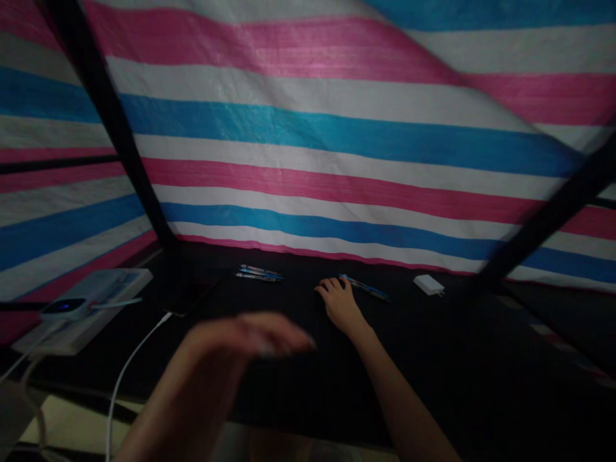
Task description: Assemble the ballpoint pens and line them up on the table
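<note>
My left hand (245, 337) is blurred by motion above the black tabletop (289, 391), its fingers stretched out and nothing visible in it. My right hand (339, 303) rests palm down on the table, fingers slightly curled and holding nothing. Just to its right lies a blue and silver pen (364, 287), very close, though I cannot tell if they touch. Further left, a small bunch of several pens (258, 273) lies on the table ahead of my hands.
A white charger (428, 284) sits right of the pens. At left, a power bank with a blue light (62, 307) lies on a flat white box (81, 314), with a white cable (129, 366) trailing down. A striped tarp on black poles (308, 128) rises behind the table.
</note>
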A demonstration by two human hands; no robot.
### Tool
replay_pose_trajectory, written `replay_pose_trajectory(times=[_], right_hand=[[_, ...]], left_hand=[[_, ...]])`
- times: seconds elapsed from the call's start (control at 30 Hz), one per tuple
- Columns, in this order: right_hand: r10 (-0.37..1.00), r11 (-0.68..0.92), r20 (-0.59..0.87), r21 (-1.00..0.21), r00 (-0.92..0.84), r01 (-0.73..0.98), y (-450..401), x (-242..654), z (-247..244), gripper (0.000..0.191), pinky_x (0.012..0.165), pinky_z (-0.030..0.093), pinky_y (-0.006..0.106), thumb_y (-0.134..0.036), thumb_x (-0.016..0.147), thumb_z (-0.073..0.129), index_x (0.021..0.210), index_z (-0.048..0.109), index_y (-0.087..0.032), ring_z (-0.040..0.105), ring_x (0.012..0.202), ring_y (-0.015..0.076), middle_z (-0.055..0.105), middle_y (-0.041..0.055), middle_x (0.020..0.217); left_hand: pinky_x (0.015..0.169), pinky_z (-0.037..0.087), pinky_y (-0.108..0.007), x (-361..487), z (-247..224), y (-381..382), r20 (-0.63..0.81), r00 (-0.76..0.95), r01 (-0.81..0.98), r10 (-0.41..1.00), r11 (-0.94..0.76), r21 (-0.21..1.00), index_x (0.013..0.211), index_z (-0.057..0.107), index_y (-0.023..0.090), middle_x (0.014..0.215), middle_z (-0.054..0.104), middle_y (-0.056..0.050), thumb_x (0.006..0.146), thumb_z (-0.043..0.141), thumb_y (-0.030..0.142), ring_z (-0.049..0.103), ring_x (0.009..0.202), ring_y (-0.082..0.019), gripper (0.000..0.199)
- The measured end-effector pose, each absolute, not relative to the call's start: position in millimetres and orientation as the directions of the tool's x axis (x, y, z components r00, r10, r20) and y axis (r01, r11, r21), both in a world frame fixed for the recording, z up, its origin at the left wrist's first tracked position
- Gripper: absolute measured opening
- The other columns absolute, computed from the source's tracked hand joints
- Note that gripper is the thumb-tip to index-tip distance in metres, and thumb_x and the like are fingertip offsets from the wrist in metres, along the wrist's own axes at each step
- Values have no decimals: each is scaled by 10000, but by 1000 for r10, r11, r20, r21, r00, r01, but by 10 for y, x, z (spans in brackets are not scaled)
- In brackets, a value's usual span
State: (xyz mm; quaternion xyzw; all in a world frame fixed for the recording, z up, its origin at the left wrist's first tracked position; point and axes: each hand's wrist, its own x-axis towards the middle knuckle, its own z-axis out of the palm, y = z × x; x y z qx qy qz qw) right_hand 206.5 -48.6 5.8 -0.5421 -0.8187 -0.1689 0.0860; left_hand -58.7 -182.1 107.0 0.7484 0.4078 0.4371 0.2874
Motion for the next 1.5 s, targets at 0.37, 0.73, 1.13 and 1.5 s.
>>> replay_pose_trajectory(times=[0.37, 0.73, 1.13, 1.5], right_hand=[[856, 355, 339, 162, -390, 920, -458, 2087, 54, 351, 952, 198, 435, -74, 752, 435, 1050, 549, -223, 426, 1025, 217, 537, 68, 1081], [877, 361, 320, 58, -359, 931, -510, 2041, 146, 345, 951, 217, 436, -72, 773, 407, 1032, 567, -234, 441, 1026, 213, 551, 61, 1062], [904, 334, 108, -783, -414, 525, -466, 1868, 37, 490, 614, 399, 235, -429, 904, 181, 1071, 558, -165, 526, 622, 121, 641, 23, 717], [912, 409, 261, -535, -315, 739, -526, 1750, 83, 308, 702, 349, 260, -387, 849, 407, 869, 660, -212, 553, 761, 174, 652, 34, 789]], left_hand=[[781, 360, -338, -778, 156, 142, 293, 386, 922, 875, -354, -156, 1032, 495, 174, 1073, 473, -103, 823, 477, 242, 415, 984, -248, 221], [823, 321, -363, -777, -81, 223, 388, 402, 916, 829, -367, -164, 1060, 478, 189, 1115, 451, -106, 871, 412, 268, 410, 1012, -253, 216], [736, 345, -299, -349, 56, -159, 271, 760, 644, 590, -740, -196, 995, 476, 184, 874, 539, -30, 890, 376, 172, 490, 806, -176, 145], [779, 347, -318, -240, 39, -206, 277, 713, 684, 644, -726, -73, 900, 480, 155, 823, 554, -34, 890, 332, 128, 509, 797, -175, 151]])
